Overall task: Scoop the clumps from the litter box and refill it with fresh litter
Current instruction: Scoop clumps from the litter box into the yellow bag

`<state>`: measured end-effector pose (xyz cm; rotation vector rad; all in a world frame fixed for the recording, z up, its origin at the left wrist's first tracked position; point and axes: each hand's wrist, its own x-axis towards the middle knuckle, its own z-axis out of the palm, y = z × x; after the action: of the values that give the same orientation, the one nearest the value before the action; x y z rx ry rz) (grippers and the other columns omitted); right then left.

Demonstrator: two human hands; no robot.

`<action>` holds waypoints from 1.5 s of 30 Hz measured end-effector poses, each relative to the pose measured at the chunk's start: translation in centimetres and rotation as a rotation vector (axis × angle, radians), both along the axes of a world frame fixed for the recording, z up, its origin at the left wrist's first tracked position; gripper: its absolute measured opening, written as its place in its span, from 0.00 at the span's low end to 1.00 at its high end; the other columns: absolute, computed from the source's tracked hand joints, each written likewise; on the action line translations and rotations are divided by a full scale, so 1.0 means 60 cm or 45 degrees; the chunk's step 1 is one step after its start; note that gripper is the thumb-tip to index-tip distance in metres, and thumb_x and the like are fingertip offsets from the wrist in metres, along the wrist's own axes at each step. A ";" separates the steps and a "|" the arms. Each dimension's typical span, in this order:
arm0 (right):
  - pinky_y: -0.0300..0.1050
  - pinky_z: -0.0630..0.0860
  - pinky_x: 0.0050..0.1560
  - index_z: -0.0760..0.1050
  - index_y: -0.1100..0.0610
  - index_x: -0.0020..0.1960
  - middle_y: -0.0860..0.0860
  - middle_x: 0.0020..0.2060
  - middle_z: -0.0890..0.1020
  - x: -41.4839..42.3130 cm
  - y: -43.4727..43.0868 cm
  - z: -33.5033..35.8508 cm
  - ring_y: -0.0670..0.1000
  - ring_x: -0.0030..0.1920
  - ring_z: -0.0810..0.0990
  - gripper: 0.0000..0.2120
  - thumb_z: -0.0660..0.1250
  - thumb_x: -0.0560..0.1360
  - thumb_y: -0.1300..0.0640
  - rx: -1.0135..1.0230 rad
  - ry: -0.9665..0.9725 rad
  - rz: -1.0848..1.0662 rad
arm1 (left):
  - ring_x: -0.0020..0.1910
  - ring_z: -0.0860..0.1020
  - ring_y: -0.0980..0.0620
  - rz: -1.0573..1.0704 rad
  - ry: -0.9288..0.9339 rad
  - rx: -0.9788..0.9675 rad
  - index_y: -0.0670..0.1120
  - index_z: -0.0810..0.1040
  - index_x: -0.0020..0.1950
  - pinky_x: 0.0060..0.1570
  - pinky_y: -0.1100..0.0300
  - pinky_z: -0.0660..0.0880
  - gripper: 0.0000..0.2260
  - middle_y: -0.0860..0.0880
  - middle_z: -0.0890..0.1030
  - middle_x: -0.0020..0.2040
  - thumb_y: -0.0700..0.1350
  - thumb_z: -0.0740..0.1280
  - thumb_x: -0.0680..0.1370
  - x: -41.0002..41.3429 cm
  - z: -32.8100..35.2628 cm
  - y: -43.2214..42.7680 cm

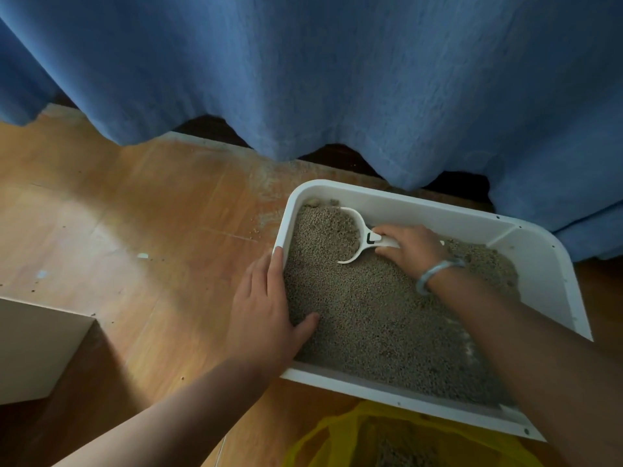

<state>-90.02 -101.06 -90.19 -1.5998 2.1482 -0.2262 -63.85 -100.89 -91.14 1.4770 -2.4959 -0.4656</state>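
Litter box (404, 201) single, one scoop (366, 236) gripped by right hand (412, 248), left hand (263, 311) flat on box rim, one yellow bag (320, 438)

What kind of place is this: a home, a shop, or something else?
Most likely a room in a home: a white litter box sits on a wooden floor, beside a long blue curtain hanging almost to the floor.

A white litter box (397, 198) on the floor holds grey-brown litter (371, 315) and a half-sunk white scoop (362, 234).
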 end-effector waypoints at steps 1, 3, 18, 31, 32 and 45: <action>0.43 0.70 0.53 0.74 0.49 0.64 0.54 0.54 0.81 -0.003 -0.004 0.001 0.55 0.53 0.78 0.18 0.68 0.75 0.54 0.033 0.003 0.005 | 0.72 0.61 0.46 0.004 -0.007 -0.005 0.45 0.49 0.77 0.71 0.52 0.58 0.47 0.44 0.63 0.73 0.62 0.70 0.68 0.000 0.000 0.000; 0.46 0.71 0.55 0.74 0.49 0.64 0.54 0.54 0.81 -0.009 -0.008 0.002 0.55 0.54 0.78 0.19 0.68 0.74 0.53 0.070 0.017 0.031 | 0.71 0.63 0.45 0.014 -0.009 -0.008 0.45 0.50 0.76 0.70 0.50 0.60 0.47 0.44 0.64 0.73 0.62 0.71 0.67 -0.001 -0.001 0.000; 0.45 0.72 0.48 0.78 0.49 0.58 0.50 0.48 0.82 -0.005 0.004 -0.017 0.53 0.50 0.79 0.14 0.70 0.73 0.55 -0.084 -0.022 -0.006 | 0.73 0.60 0.48 0.014 -0.002 0.027 0.46 0.49 0.77 0.70 0.53 0.58 0.46 0.46 0.62 0.74 0.65 0.66 0.68 0.001 -0.005 -0.003; 0.46 0.73 0.49 0.77 0.50 0.56 0.45 0.48 0.80 -0.003 0.036 -0.035 0.47 0.49 0.77 0.13 0.70 0.72 0.57 -0.222 -0.240 -0.035 | 0.73 0.59 0.50 0.042 0.023 0.052 0.46 0.49 0.77 0.69 0.58 0.52 0.44 0.47 0.60 0.75 0.69 0.55 0.68 0.002 -0.006 -0.003; 0.45 0.72 0.49 0.77 0.51 0.56 0.45 0.48 0.80 -0.005 0.040 -0.034 0.47 0.49 0.77 0.13 0.70 0.72 0.57 -0.234 -0.236 -0.036 | 0.73 0.59 0.50 0.042 0.026 0.052 0.46 0.49 0.77 0.69 0.58 0.52 0.44 0.48 0.60 0.75 0.69 0.55 0.68 0.002 -0.006 -0.003; 0.47 0.73 0.54 0.76 0.50 0.61 0.46 0.52 0.80 -0.021 0.098 0.001 0.47 0.51 0.76 0.16 0.70 0.73 0.54 -0.139 -0.170 -0.028 | 0.74 0.57 0.50 0.075 0.035 0.107 0.48 0.47 0.77 0.71 0.54 0.55 0.45 0.48 0.57 0.76 0.71 0.50 0.67 0.001 -0.003 -0.002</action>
<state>-91.28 -95.17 -90.15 -1.5732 2.0838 -0.4519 -63.77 -101.03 -91.29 1.5589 -2.4324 -0.5831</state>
